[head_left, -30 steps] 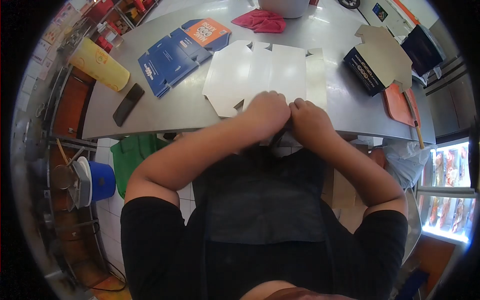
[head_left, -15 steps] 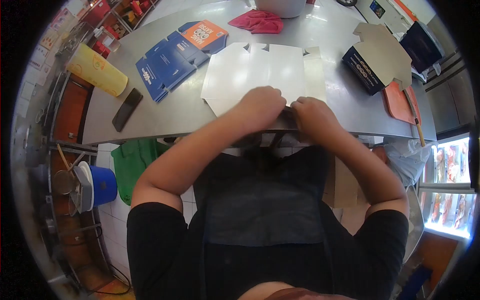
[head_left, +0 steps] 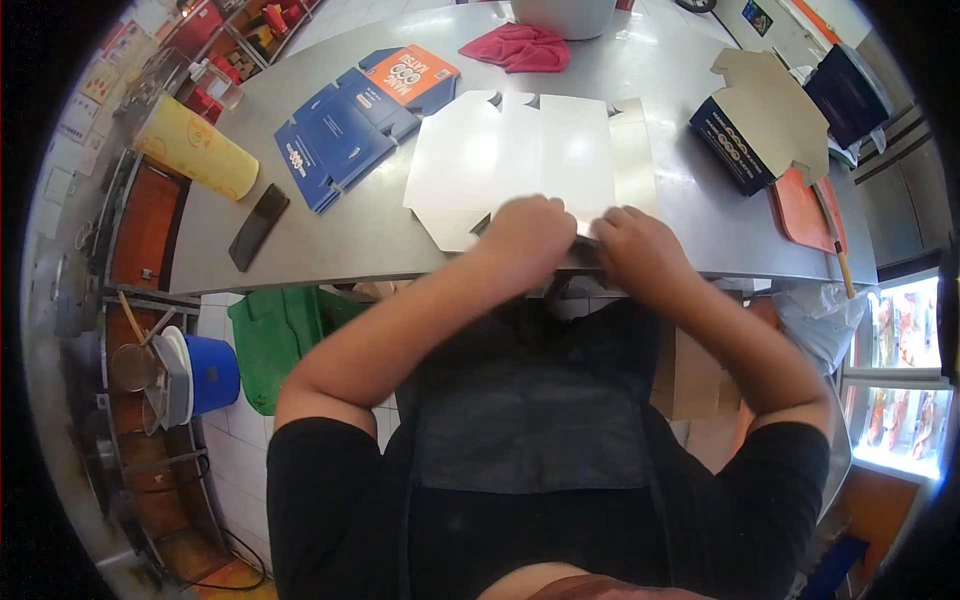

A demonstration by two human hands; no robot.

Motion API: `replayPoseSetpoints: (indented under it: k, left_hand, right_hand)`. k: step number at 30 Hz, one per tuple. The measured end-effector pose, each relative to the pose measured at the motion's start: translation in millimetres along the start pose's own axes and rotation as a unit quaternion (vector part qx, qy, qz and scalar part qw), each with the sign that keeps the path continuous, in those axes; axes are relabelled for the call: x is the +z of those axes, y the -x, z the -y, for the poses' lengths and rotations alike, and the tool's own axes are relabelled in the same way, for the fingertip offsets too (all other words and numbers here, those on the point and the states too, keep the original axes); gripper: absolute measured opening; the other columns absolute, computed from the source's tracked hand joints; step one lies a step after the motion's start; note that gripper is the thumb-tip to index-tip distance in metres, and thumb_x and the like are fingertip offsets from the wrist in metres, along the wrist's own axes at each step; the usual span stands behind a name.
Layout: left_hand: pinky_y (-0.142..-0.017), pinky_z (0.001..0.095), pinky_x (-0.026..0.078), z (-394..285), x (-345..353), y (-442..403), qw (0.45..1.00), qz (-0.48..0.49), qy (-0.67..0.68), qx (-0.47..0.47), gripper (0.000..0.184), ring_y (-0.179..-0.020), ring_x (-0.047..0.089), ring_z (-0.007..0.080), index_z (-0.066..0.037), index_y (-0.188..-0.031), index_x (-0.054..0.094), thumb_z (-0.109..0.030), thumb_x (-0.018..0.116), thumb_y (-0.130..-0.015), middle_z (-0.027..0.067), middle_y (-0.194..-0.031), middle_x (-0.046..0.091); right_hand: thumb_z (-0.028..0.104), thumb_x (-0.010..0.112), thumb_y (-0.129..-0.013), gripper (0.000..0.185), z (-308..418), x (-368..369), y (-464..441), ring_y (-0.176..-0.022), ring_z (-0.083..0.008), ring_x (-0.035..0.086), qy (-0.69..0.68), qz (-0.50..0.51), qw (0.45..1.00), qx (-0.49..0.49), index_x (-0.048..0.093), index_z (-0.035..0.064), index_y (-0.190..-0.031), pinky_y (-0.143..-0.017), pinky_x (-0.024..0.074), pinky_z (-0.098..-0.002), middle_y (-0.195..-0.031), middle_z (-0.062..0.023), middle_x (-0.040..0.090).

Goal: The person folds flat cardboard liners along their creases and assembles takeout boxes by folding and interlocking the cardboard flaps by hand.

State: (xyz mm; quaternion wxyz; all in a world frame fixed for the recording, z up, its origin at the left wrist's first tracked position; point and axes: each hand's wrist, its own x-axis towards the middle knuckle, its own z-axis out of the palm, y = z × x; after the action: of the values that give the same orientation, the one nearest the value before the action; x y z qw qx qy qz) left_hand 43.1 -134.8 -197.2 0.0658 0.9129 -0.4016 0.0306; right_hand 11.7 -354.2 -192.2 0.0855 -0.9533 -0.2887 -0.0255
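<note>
A flattened cardboard food box [head_left: 510, 165] lies white side up at the table's near edge, its cut flaps spread out. My left hand [head_left: 530, 230] is closed on the near edge of this box, fingers curled. Close beside it, my right hand [head_left: 637, 243] also has bent fingers gripping the near edge. The flap between them is mostly covered by my hands. To the left are blue and orange printed flat boxes [head_left: 350, 125]. On the right stands a partly folded dark blue box [head_left: 735, 150] with its brown lid raised.
The steel table [head_left: 330, 245] carries a phone [head_left: 259, 227], a yellow patterned roll [head_left: 197, 147] and a red cloth [head_left: 517, 48]. An orange cutting board [head_left: 805, 210] with a knife [head_left: 835, 235] sits at right. Below left are a green bin [head_left: 272, 345] and a blue bucket [head_left: 213, 375].
Both hands have come slightly lower in view, and a small gap has opened between them. The whole scene has shifted a little down and right; the flat box stays spread out.
</note>
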Motion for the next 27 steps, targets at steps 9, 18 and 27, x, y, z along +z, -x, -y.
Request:
replayPoseSetpoints:
  k: [9, 18, 27]
  left_hand:
    - [-0.076, 0.0385, 0.056, -12.9, 21.1, 5.3, 0.990, -0.131, -0.061, 0.003, 0.009, -0.087, 0.065, 0.0265, -0.004, -0.085, 0.063, -0.007, 0.066, -0.077, 0.0107, -0.086, 0.062]
    - [-0.088, 0.0485, 0.055, 19.0, -27.3, -42.1, 0.990, 0.123, 0.054, -0.043, 0.025, -0.096, 0.072, 0.0369, -0.005, -0.099, 0.079, -0.027, 0.076, -0.088, 0.0195, -0.095, 0.074]
    - [-0.070, 0.0316, 0.060, 73.1, -31.2, -83.9, 0.906, 0.272, 0.304, -0.116, 0.050, -0.073, 0.072, 0.0187, 0.005, -0.107, 0.078, -0.037, 0.088, -0.084, 0.0136, -0.089, 0.076]
  right_hand:
    - [0.005, 0.069, -0.079, 0.014, 2.8, 11.8, 6.7, -0.099, -0.0326, 0.065, 0.050, -0.092, 0.994, -0.042, 0.067, 0.0008, -0.092, -0.092, 0.0537, -0.0407, -0.094, -0.0150, 0.065]
    - [0.031, 0.075, -0.092, 0.033, -27.6, -44.3, -48.9, -0.094, -0.0418, 0.071, -0.054, 0.192, 0.980, 0.017, 0.076, -0.0004, -0.102, -0.086, 0.0550, -0.0491, -0.096, -0.0228, 0.074]
    - [0.029, 0.081, -0.094, 0.042, -78.6, -49.7, -106.3, -0.085, -0.0247, 0.075, -0.296, 0.381, 0.870, 0.095, 0.075, -0.0103, -0.108, -0.084, 0.0608, -0.0360, -0.095, -0.0177, 0.077]
